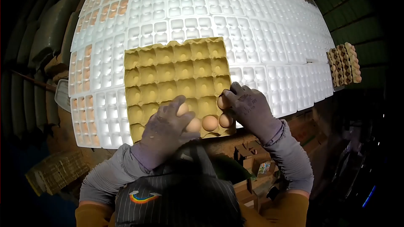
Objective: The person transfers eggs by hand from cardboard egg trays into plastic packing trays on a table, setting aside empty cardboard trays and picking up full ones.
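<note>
Wearing dull grey-purple fabric gloves [259,120]. Held apart, elbows bent, backs upward: curling the left hand [166,124] round smooth, rounded brown eggs [192,125], pinching another egg [223,102] with the right hand [248,107], all at the near right part of a rough, dimpled tan cardboard tray [166,72]. Lying on glossy white foam trays [280,82]. Cannot read the dark print [249,103] on the right glove.

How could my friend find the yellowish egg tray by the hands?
Find the wide spread of white trays. At its near edge, the left hand and right hand are over one egg tray. It is dull yellow, with brown eggs in its near right part, while the trays right beside it are white.
</note>
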`<state>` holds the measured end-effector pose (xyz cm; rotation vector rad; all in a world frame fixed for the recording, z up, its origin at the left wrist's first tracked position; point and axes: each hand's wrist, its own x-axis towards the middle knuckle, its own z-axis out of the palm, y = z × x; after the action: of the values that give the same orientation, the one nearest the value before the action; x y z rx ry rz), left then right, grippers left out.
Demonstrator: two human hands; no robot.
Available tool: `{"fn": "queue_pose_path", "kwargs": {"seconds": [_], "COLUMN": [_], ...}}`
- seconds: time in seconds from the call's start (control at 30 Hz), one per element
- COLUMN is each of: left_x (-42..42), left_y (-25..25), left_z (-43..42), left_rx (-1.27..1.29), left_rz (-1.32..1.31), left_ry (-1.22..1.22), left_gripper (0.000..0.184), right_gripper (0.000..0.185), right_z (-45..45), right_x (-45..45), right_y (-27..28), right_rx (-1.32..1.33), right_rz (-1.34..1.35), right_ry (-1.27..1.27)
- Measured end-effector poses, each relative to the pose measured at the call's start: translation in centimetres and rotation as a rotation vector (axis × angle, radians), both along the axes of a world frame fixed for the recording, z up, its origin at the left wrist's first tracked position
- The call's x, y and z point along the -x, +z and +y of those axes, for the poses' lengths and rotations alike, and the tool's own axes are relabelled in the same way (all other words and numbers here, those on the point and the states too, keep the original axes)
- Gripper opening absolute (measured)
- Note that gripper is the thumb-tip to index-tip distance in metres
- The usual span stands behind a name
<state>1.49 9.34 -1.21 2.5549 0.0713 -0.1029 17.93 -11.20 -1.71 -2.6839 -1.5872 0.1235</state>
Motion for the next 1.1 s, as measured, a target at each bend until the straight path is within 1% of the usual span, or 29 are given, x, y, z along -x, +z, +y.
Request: {"fn": "queue_pose_path", "kwargs": {"seconds": [0.03, 0.1, 0.13, 0.17, 0.23, 0.27, 0.33, 0.37, 0.4, 0.43, 0.47, 0.5, 0.53, 0.57, 0.6, 0.63, 0.67, 0.7, 0.73, 0.77, 0.8, 0.83, 0.9, 0.93, 0.97, 1.0, 1.03, 1.07, 1.1], "left_x": [0.3, 0.9, 1.3, 1.7, 2.5, 3.0, 3.4, 3.4, 3.5, 3.7, 4.1, 4.6, 4.9, 5.9, 6.9, 7.5, 8.0, 8.6, 9.2, 9.7, 10.2, 11.0, 12.1, 12.0, 11.7, 10.9, 10.1, 9.2, 8.0], "left_y": [0.2, 0.5, 0.3, 0.5, 1.6, -0.2, -1.5, -1.7, -1.5, -1.4, -1.4, -1.3, 0.0, -0.1, -0.1, 0.5, 1.2, 1.4, 1.5, 1.7, 3.1, 1.0, -2.3, -3.7, -5.1, -5.8, -7.3, -8.9, -10.2], "left_z": [0.5, 1.8, 2.8, 3.0, 3.1, 2.7, 2.9, 2.9, 3.0, 3.4, 3.7, 4.1, 4.6, 5.2, 5.7, 7.3, 8.9, 10.3, 11.5, 12.8, 15.4, 18.4, 25.0, 28.9, 32.8, 36.3, 39.8, 43.3, 46.0], "left_rx": [-0.005, 0.662, 0.808, 0.803, 1.399, 1.581, 1.701, 1.735, 1.659, 1.615, 1.649, 1.685, 1.451, 1.450, 1.449, 1.383, 1.317, 1.310, 1.260, 1.204, 1.325, 1.309, 1.078, 0.787, 0.496, 0.314, 0.148, -0.022, -0.003], "left_rz": [0.001, 0.122, 0.166, 0.163, 0.417, 0.367, 0.389, 0.395, 0.385, 0.360, 0.367, 0.375, 0.315, 0.330, 0.345, 0.373, 0.400, 0.367, 0.204, 0.049, 0.142, 0.068, -0.027, -0.211, -0.386, -0.368, -0.381, -0.397, -0.407], "left_ry": [-0.004, 0.206, 0.181, 0.189, 0.381, 0.424, 0.488, 0.540, 0.533, 0.483, 0.498, 0.511, 0.415, 0.445, 0.475, 0.455, 0.433, 0.462, 0.536, 0.598, 0.777, 0.814, 0.922, 0.867, 0.800, 0.822, 0.793, 0.771, 0.768], "left_gripper": [0.054, 0.045, 0.057, 0.057, 0.071, 0.074, 0.074, 0.074, 0.075, 0.074, 0.072, 0.070, 0.066, 0.063, 0.061, 0.059, 0.058, 0.058, 0.063, 0.069, 0.060, 0.054, 0.053, 0.051, 0.050, 0.047, 0.045, 0.043, 0.043], "right_gripper": [0.041, 0.027, 0.032, 0.040, 0.049, 0.053, 0.045, 0.042, 0.042, 0.040, 0.038, 0.038, 0.038, 0.037, 0.039, 0.041, 0.044, 0.046, 0.048, 0.046, 0.046, 0.047, 0.047, 0.049, 0.050, 0.052, 0.050, 0.049, 0.048], "right_z": [0.1, 0.3, 0.2, -0.1, -1.8, -1.8, -0.4, 0.5, 0.8, 1.0, 1.4, 1.6, 1.7, 1.9, 1.9, 2.0, 2.0, 2.9, 3.9, 5.3, 7.5, 10.0, 16.9, 20.4, 24.1, 27.8, 31.5, 35.5, 39.6], "right_x": [-0.6, -2.4, -2.7, -3.0, -3.5, -2.7, -0.3, 1.6, 2.8, 3.9, 4.7, 5.0, 4.7, 4.5, 4.4, 4.4, 4.3, 3.8, 3.3, 3.3, 3.3, 3.4, 4.7, 5.3, 5.6, 5.7, 5.9, 5.9, 6.0], "right_y": [0.0, 0.6, 2.0, 2.9, 3.4, 3.1, 3.1, 4.0, 3.0, 1.3, 0.3, 0.3, 0.4, 0.7, 1.7, 3.0, 4.0, 5.0, 5.9, 5.5, 5.6, 5.8, 5.9, 5.4, 4.6, 3.8, 2.8, 1.6, 1.1], "right_rx": [-0.005, 0.069, 0.050, -0.041, -0.373, -0.522, -0.342, -0.199, -0.214, -0.061, 0.082, 0.062, 0.036, 0.010, -0.001, -0.011, -0.102, -0.152, -0.207, -0.370, -0.378, -0.383, -0.374, -0.317, -0.322, -0.309, -0.245, -0.251, -0.200], "right_rz": [0.001, 0.237, 0.394, 0.625, 1.435, 1.508, 0.876, 0.691, 0.698, 0.326, -0.054, -0.057, -0.073, -0.087, 0.033, 0.153, 0.371, 0.510, 0.645, 0.783, 0.802, 0.817, 0.896, 0.888, 0.843, 0.795, 0.743, 0.676, 0.707], "right_ry": [-0.004, 0.049, -0.071, -0.236, -0.524, -0.368, -0.045, -0.048, -0.016, 0.089, 0.181, 0.203, 0.224, 0.245, 0.159, 0.077, -0.076, -0.137, -0.202, -0.211, -0.160, -0.114, -0.041, -0.019, 0.073, 0.127, 0.096, 0.108, 0.015]}}
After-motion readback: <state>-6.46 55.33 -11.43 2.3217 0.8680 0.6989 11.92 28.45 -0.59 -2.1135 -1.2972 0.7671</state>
